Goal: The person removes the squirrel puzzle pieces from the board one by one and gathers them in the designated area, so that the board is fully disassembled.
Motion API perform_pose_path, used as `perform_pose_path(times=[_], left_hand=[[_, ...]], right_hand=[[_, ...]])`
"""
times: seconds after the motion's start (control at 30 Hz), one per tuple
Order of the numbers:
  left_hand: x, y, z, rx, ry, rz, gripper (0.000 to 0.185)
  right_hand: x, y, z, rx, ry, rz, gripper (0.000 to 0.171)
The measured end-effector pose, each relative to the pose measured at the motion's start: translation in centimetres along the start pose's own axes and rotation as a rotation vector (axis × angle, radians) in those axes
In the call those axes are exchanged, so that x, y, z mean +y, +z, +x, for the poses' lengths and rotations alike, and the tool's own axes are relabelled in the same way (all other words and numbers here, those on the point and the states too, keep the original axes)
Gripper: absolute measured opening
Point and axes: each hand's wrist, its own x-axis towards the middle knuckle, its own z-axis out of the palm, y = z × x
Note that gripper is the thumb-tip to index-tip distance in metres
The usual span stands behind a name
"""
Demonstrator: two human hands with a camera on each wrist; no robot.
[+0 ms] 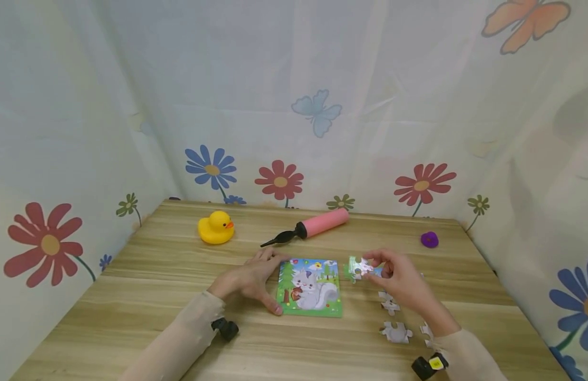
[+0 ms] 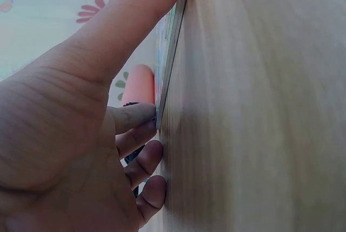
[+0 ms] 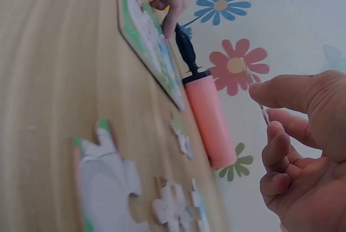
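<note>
Puzzle piece (image 1: 358, 268) pinched edge-on between thumb and fingertips of right hand (image 1: 402, 283), lifted off counter (image 1: 146, 280), just right of puzzle board (image 1: 311, 287). Board flat on counter at centre front, showing grey squirrel picture. Left hand (image 1: 250, 279) spread along board's left edge, fingers straight, thumb at bottom left corner, fingertips pressing top left corner; nothing gripped. Loose puzzle pieces (image 1: 395, 332) scattered on counter under and near right wrist, some face down. Pink air pump (image 1: 307, 227) lying behind board, black nozzle pointing left. Yellow rubber duck (image 1: 215, 228) further left at back. Small purple object (image 1: 429, 239) far right at back. Flower-print cloth (image 1: 322, 106) behind and at both sides.
</note>
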Motion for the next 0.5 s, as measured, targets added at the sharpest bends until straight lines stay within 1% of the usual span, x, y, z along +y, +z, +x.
perform_pose_path(times=[0.13,0.3,0.37,0.5], left_hand=[[0.0,0.0,-0.1,-0.001,0.002,-0.002,0.129],[0.0,0.0,0.0,-0.006,0.012,0.002,0.13],[0.0,0.0,0.0,-0.007,0.013,0.003,0.13],[0.0,0.0,0.0,-0.006,0.011,0.003,0.13]], right_hand=[[0.8,0.6,-0.6,-0.024,0.019,0.005,0.037],[1.6,1.4,-1.1,-0.078,0.052,0.016,0.037],[1.8,1.7,-1.3,-0.097,0.049,0.028,0.035],[2.4,2.3,-1.6,-0.129,0.037,0.007,0.032]])
